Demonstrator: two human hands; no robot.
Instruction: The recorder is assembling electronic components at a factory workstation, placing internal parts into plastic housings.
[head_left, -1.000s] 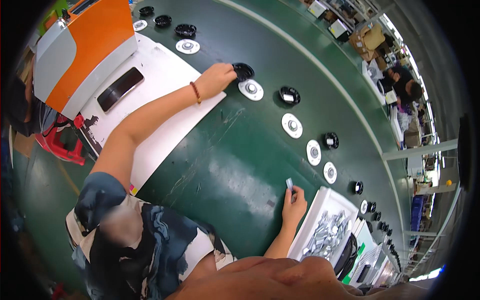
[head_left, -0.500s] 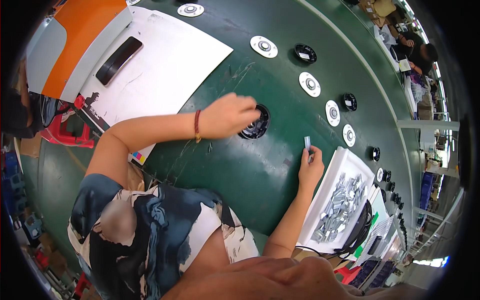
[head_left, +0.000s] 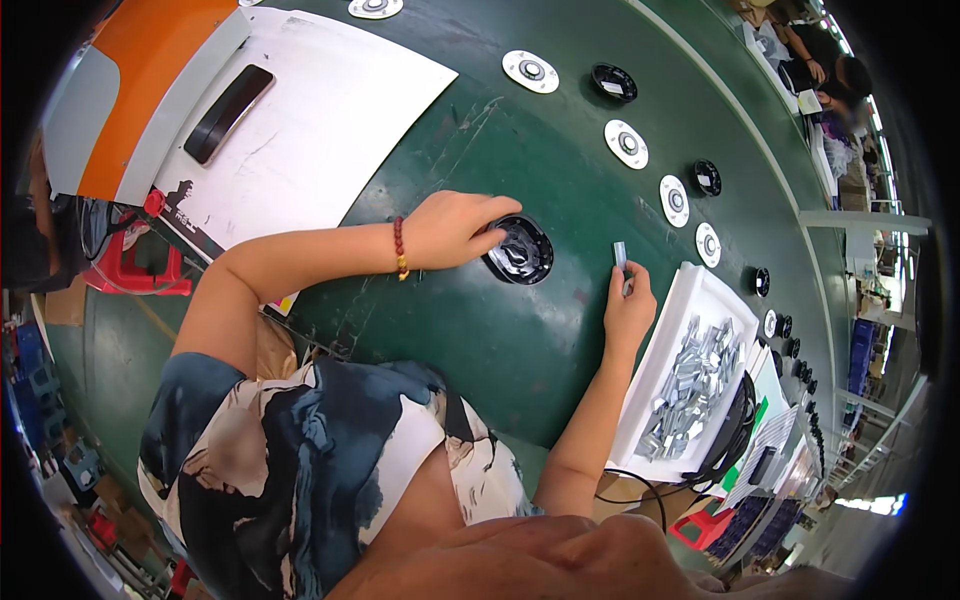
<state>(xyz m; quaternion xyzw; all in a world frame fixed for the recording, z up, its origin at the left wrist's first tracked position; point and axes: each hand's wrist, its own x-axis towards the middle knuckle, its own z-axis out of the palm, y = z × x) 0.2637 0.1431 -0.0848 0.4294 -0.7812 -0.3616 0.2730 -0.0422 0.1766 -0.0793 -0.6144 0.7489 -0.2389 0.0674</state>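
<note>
A shallow, round, glossy black plastic housing [head_left: 527, 262] rests on the green table in front of me, its hollow side up. My left hand [head_left: 452, 232] has come to it from the left, with thumb and index finger at its rim on the near-left side. Part of the rim is hidden by those fingers. To the right, my right hand [head_left: 628, 300] pinches a small silvery metal block [head_left: 620, 254] upright between the fingertips, just above the table. Beside that hand stands a white tray [head_left: 632, 408] heaped with similar metal pieces [head_left: 690, 385].
White oval discs [head_left: 626, 145] and black housings [head_left: 614, 83] line the table's far right side. A phone [head_left: 229, 115] lies on a white board [head_left: 330, 110] beside an orange and white machine [head_left: 150, 90]. Black cable [head_left: 735, 440] loops beside the tray. Another person [head_left: 825, 85] works beyond.
My left fingers have moved from over the housing to its rim. The housing now shows a more open, glossy interior. My right hand still holds the metal block, slightly farther away.
</note>
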